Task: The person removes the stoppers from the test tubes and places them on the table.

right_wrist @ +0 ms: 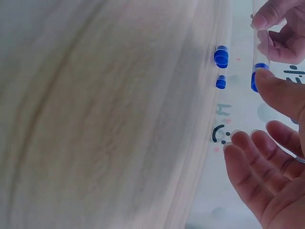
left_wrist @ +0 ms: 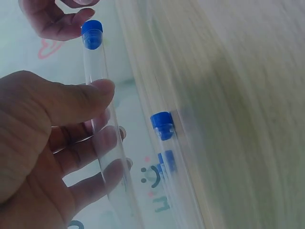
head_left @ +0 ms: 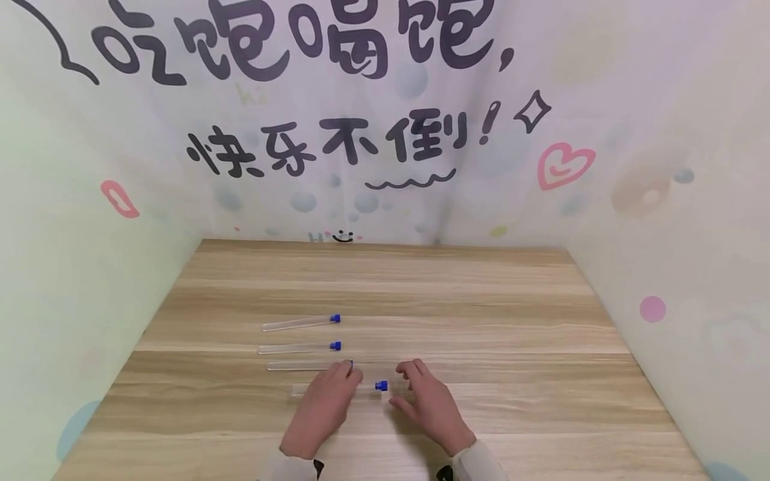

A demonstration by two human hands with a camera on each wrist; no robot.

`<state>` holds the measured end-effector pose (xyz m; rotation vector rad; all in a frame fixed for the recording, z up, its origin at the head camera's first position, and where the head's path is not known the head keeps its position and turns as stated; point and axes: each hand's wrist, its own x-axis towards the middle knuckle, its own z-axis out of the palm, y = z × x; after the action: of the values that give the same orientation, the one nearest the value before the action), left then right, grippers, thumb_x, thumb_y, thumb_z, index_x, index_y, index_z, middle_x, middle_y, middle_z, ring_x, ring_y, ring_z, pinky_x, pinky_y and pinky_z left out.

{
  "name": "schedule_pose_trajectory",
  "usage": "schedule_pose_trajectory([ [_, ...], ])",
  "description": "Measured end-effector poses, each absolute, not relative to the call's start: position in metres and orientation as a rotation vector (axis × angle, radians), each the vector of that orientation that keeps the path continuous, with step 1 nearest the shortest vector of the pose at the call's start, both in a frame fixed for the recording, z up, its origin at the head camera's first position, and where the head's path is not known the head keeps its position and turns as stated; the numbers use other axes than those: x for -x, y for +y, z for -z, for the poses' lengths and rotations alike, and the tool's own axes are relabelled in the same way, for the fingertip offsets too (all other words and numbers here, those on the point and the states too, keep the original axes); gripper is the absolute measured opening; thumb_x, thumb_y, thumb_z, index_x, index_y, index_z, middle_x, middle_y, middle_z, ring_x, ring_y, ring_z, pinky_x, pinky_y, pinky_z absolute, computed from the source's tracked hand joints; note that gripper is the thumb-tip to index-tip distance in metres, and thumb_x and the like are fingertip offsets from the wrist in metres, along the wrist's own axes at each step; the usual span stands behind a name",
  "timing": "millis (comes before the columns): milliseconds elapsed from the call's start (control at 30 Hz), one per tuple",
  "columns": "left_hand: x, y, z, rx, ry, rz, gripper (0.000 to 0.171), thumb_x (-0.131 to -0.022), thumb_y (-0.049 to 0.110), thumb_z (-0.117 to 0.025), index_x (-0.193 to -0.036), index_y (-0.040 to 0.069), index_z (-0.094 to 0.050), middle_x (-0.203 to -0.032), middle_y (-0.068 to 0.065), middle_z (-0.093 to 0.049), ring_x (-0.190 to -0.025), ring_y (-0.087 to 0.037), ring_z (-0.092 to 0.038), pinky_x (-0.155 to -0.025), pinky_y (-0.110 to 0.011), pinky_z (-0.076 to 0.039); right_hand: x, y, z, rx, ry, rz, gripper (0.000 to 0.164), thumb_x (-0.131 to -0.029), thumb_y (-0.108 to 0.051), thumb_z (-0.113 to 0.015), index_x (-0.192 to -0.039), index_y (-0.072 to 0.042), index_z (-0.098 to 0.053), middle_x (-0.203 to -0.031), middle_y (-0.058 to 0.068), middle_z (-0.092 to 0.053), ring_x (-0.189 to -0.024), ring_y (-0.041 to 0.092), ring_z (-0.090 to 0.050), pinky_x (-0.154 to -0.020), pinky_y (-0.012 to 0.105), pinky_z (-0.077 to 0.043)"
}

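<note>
My left hand grips a clear test tube with a blue screw cap. In the left wrist view the thumb lies across the tube, with the fingers behind it. The capped end points right, toward my right hand. That hand is spread around empty space, its fingers loosely bent and apart. In the right wrist view its thumb overlaps the blue cap. Beyond my left hand, three more blue-capped tubes lie on the table: a far one, a middle one and a near one.
The wood-grain table carries the tubes, their caps all toward the right. A pale printed cloth with dark lettering hangs behind it, and similar light walls stand at both sides.
</note>
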<state>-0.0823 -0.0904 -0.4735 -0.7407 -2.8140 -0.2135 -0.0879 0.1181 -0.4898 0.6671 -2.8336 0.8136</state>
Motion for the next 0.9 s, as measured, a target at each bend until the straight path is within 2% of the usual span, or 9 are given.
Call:
schedule_pose_trajectory([
  [467,0.078,-0.081,0.471,0.778,-2.827,0.176,0.031,-0.071,-0.005,-0.073,-0.095,0.01,-0.06,-0.091,-0.001,-0.054,-0.083,-0.016,-0.054,-0.066,-0.029,-0.047,0.086,0.118,0.488,-0.683,-2.817,-0.722,0.029,-0.077,-0.025,-0.078,-0.094,-0.014,-0.058,-0.093,-0.004,-0.057,-0.072,0.006,-0.056,-0.058,0.016,-0.045],
  [900,0.076,-0.073,0.469,0.807,-2.841,0.123,0.031,-0.071,-0.002,-0.073,-0.096,0.011,-0.061,-0.09,-0.001,-0.054,-0.08,-0.014,-0.054,-0.061,-0.025,-0.043,0.086,0.117,0.489,-0.703,-2.761,-0.721,0.029,-0.073,-0.018,-0.081,-0.089,-0.014,-0.057,-0.086,-0.004,-0.059,-0.068,0.01,-0.058,-0.057,0.017,-0.045],
])
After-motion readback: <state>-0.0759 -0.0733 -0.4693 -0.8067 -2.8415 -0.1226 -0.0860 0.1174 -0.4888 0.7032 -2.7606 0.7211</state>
